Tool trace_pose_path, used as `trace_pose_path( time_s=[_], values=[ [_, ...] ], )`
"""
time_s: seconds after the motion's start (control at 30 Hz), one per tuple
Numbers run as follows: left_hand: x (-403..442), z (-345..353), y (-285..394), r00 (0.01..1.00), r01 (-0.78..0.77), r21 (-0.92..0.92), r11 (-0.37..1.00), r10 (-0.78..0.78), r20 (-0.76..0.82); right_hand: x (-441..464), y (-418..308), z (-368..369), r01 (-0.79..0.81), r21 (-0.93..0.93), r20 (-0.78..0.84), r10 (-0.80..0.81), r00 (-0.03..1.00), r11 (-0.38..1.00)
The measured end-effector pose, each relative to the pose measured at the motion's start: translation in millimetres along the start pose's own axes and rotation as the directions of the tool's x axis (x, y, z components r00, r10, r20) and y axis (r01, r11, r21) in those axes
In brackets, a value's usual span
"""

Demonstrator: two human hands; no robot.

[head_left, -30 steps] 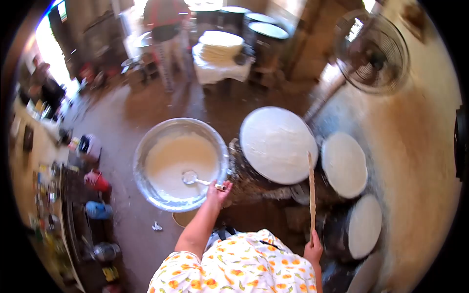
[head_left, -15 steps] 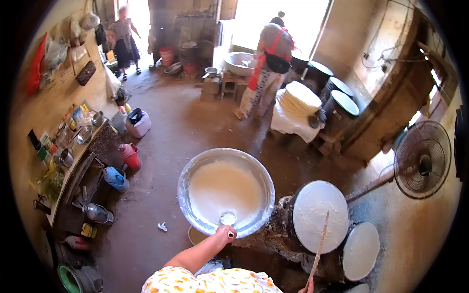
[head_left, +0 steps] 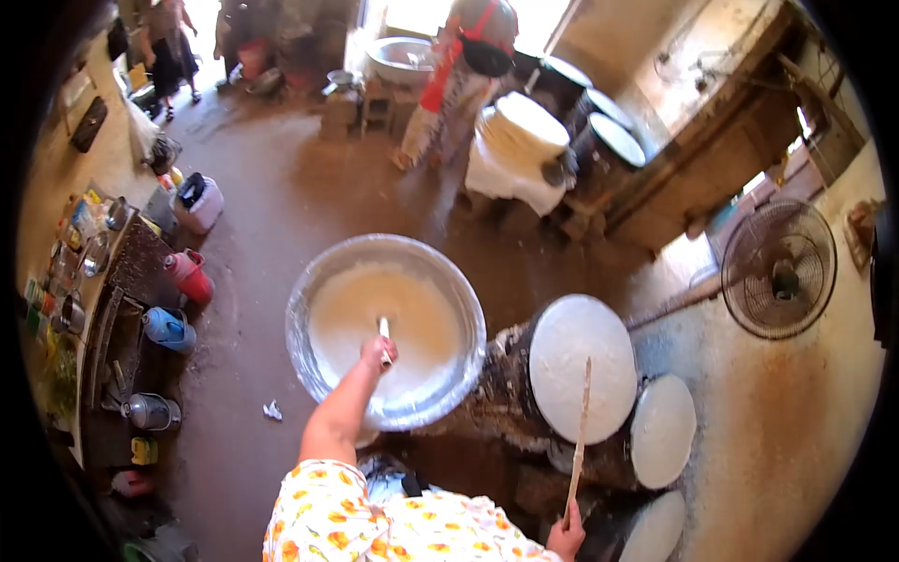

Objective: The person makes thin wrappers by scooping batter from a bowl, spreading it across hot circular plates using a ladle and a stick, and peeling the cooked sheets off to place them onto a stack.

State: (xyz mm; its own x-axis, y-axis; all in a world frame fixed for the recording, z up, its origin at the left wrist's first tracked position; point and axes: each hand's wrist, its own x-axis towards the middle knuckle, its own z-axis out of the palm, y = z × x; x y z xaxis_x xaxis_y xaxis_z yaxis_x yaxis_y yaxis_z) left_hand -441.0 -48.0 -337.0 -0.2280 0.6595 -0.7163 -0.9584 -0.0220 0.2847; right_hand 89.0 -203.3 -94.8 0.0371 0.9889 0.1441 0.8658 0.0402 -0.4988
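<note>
Here, the left hand (head_left: 379, 352) grips the handle of a ladle (head_left: 384, 328) over the pale liquid (head_left: 412, 309) inside a wide basin (head_left: 302, 361). The right hand (head_left: 566, 537) is closed around the near end of a long stick (head_left: 582, 421), whose far end overlaps the large white disc (head_left: 567, 351) beside the basin; whether they touch is unclear.

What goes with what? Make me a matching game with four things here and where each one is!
Things:
1. Long stick
2. Fan
3. Blue jug
4. Pale liquid

Places:
A. Between the red jug and the silver jug
B. Inside the wide basin
C. In the right hand
D. Near the picture's right edge

Right pairs: 1-C, 2-D, 3-A, 4-B
</note>
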Motion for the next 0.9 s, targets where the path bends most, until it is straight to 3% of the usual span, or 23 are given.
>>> trace_pose_path(
  time_s=[0.13,0.2,0.23,0.27,0.33,0.37,0.4,0.5,0.6,0.67,0.73,0.8,0.87,0.9],
  values=[
    [-31,4,21,0.987,0.049,-0.049,0.998,-0.041,0.155,-9,-1,-12,-0.087,-0.003,0.028,0.087,0.996,0.996],
    [-68,17,33,0.988,-0.020,0.061,0.998,0.010,0.153,-11,11,-9,-0.068,0.048,0.032,0.067,0.997,0.997],
    [-91,24,38,0.988,-0.024,0.082,0.996,0.011,0.157,-13,19,-11,-0.199,0.067,0.103,0.191,0.976,0.978],
    [-116,32,43,0.975,-0.064,0.084,0.994,0.045,0.218,-14,25,-10,-0.209,0.085,0.099,0.201,0.975,0.974],
    [-162,48,54,0.956,-0.115,0.098,0.988,0.083,0.282,-12,30,-7,-0.063,0.110,0.029,0.060,0.998,0.992],
    [-185,55,60,0.946,-0.146,0.130,0.981,0.100,0.309,-8,25,-9,-0.195,0.157,0.086,0.183,0.979,0.968],
    [-208,61,66,0.935,-0.177,0.162,0.971,0.115,0.336,-8,28,-8,-0.199,0.177,0.089,0.185,0.979,0.964],
    [-277,87,85,0.904,-0.285,0.259,0.923,0.169,0.393,0,36,-5,-0.079,0.250,0.071,0.063,0.995,0.965],
    [-352,117,100,0.855,-0.373,0.289,0.882,0.206,0.476,9,48,2,-0.136,0.287,0.147,0.096,0.984,0.948],
    [-391,134,101,0.813,-0.422,0.288,0.860,0.218,0.539,19,44,5,-0.083,0.299,0.130,0.046,0.990,0.951],
    [-415,143,97,0.773,-0.575,0.385,0.722,0.325,0.545,26,46,7,0.067,0.287,0.069,-0.090,0.994,0.955],
    [-406,127,87,0.784,-0.575,0.429,0.697,0.318,0.533,35,43,7,0.198,0.250,0.007,-0.207,0.978,0.948],
    [-385,110,70,0.837,-0.524,0.515,0.678,0.297,0.459,44,44,7,0.131,0.319,0.057,-0.157,0.986,0.939],
    [-377,104,59,0.878,-0.433,0.480,0.763,0.235,0.417,48,45,3,0.168,0.290,0.032,-0.185,0.982,0.942]
  ],
)
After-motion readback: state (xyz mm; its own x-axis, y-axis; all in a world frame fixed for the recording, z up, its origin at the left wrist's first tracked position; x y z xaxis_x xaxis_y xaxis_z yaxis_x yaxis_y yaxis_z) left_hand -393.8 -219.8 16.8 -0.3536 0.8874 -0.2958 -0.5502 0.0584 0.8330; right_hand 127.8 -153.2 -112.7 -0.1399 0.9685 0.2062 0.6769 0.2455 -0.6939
